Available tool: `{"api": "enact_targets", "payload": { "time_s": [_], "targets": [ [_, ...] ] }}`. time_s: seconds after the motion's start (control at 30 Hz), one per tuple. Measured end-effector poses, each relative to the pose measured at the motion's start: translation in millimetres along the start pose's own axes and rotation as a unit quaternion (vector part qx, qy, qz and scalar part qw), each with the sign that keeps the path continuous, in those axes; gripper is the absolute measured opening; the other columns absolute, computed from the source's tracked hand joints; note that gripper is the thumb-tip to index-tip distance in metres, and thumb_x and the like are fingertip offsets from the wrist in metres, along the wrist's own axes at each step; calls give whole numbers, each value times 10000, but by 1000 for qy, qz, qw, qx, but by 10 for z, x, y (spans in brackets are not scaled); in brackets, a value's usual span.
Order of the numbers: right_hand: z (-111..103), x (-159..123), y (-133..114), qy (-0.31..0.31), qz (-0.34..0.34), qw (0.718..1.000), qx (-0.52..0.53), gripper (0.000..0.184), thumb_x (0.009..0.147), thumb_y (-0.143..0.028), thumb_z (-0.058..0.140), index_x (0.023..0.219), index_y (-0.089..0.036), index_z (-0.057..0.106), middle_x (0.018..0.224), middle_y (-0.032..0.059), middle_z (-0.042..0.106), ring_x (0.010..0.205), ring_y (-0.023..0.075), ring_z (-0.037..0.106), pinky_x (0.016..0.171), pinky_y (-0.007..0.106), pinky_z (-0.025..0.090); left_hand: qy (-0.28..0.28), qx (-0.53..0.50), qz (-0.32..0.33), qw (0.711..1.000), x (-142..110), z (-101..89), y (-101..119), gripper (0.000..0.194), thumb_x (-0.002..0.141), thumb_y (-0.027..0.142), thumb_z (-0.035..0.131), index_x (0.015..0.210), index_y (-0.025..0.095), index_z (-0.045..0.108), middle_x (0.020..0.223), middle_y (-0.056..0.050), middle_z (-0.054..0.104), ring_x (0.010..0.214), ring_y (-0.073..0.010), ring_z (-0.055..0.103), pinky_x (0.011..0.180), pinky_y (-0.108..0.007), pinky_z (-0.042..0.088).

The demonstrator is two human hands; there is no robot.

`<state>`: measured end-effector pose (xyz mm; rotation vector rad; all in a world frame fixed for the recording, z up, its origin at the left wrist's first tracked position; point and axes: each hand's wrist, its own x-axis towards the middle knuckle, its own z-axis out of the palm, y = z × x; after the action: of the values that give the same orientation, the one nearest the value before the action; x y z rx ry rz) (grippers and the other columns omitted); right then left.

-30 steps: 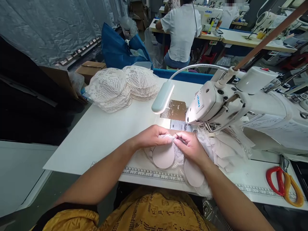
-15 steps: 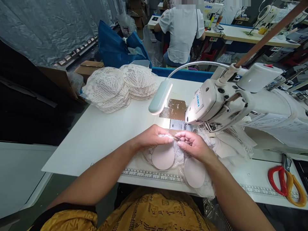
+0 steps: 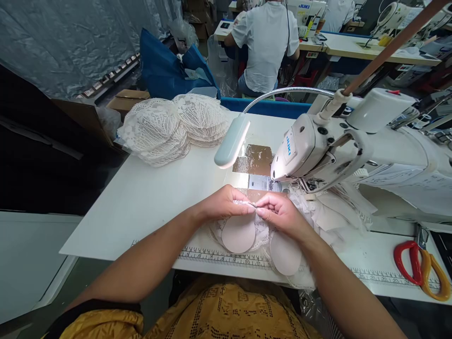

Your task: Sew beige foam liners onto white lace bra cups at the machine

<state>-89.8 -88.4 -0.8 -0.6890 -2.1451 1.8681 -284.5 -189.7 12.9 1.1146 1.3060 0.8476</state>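
My left hand [image 3: 231, 202] pinches the upper edge of a white lace bra piece [image 3: 262, 233] between thumb and fingers. Close against it, my right hand [image 3: 278, 212] is closed, fingertips nearly meeting the left thumb. A slim dark metal tool [image 3: 253, 205] shows as a short sliver between the fingertips; most of it is hidden by my right fingers. Below my hands hang two smooth pale cups, a left cup [image 3: 238, 234] and a right cup [image 3: 286, 253], lying at the table's front edge.
Just beyond my hands stands a sewing machine [image 3: 300, 146], with a lit lamp [image 3: 233, 141] beside it. Stacked lace cups [image 3: 155, 132] lie at the back left. Red-and-orange-handled scissors [image 3: 420, 268] rest at right. A printed ruler [image 3: 226, 257] runs along the front edge. A person [image 3: 266, 47] sits ahead.
The dark tool, seen lengthwise in my right fingers before, is now mostly covered. My right fingertips have come closer to my left thumb. The view has shifted slightly.
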Motion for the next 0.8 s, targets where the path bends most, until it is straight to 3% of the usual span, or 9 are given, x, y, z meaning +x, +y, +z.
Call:
{"api": "enact_targets", "payload": {
  "time_s": [0.23, 0.43, 0.57, 0.67, 0.73, 0.8],
  "targets": [
    [33, 15, -66, -21, 20, 1000, 0, 193, 797, -341, 676, 907, -191, 625, 729, -14, 592, 651, 126, 559, 586, 257, 449, 3, 16, -10, 1000, 3, 40, 37, 444, 735, 405, 711, 519, 148, 420, 552, 60, 261, 530, -62, 218, 477, -236, 125],
    [111, 69, -83, 6, 28, 999, -41, 145, 822, -335, 626, 824, -191, 625, 781, 24, 657, 695, 159, 612, 612, 287, 475, 8, 49, -2, 999, 25, 76, 10, 365, 739, 386, 697, 546, 137, 513, 543, 48, 319, 529, -71, 272, 472, -231, 166],
    [-14, -22, -159, 21, 38, 998, -39, 220, 845, -401, 587, 917, -193, 592, 714, -2, 628, 647, 154, 607, 609, 289, 470, 25, 62, -15, 998, 2, 55, -3, 300, 758, 401, 679, 646, 130, 618, 598, 23, 469, 573, -96, 412, 505, -212, 293],
    [-189, -268, -228, 32, 63, 984, -163, 380, 829, -473, 612, 1122, -232, 584, 771, -3, 624, 735, 185, 617, 670, 309, 471, 36, 81, -5, 996, -54, 13, 9, 266, 780, 403, 647, 789, 139, 675, 779, -25, 623, 730, -159, 563, 616, -231, 416],
    [-278, -486, -221, 39, 81, 960, -263, 470, 785, -508, 654, 1171, -245, 593, 810, 18, 628, 759, 211, 614, 660, 311, 463, 32, 139, 19, 990, -107, 2, 41, 233, 763, 374, 650, 827, 151, 672, 886, -41, 655, 822, -193, 599, 670, -245, 437],
    [-313, -692, -161, 50, 119, 927, -351, 417, 782, -504, 642, 1107, -243, 620, 770, 23, 629, 682, 213, 594, 569, 291, 421, 30, 248, 28, 968, -172, 27, 91, 185, 722, 332, 667, 774, 157, 636, 886, -43, 648, 804, -204, 599, 642, -251, 417]
  ]
}}
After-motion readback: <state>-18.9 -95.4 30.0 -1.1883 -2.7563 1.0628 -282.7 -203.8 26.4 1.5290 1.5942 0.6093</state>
